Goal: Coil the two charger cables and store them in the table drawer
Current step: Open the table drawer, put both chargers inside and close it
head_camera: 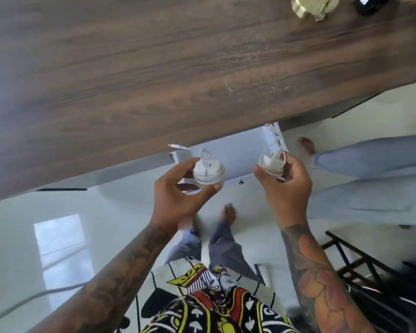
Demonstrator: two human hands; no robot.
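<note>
My left hand [178, 198] holds a white charger with its cable wound around the body [208, 174]; a short loop sticks up and a loose plug end [178, 146] points left. A second white charger wrapped in its cable [273, 163] sits in the grip of my right hand [288, 188]. Both hands hover over the open white drawer [235, 152], which is pulled out from under the dark wooden table [154, 80]. The inside of the drawer looks bare; its small knob [241, 181] shows on the front.
A brass object [312, 6] and a black item [370, 4] stand at the table's far right. Another person's legs [370, 169] stand right of the drawer. A black frame [370, 267] is at lower right. My own feet are on the glossy white floor [58, 212].
</note>
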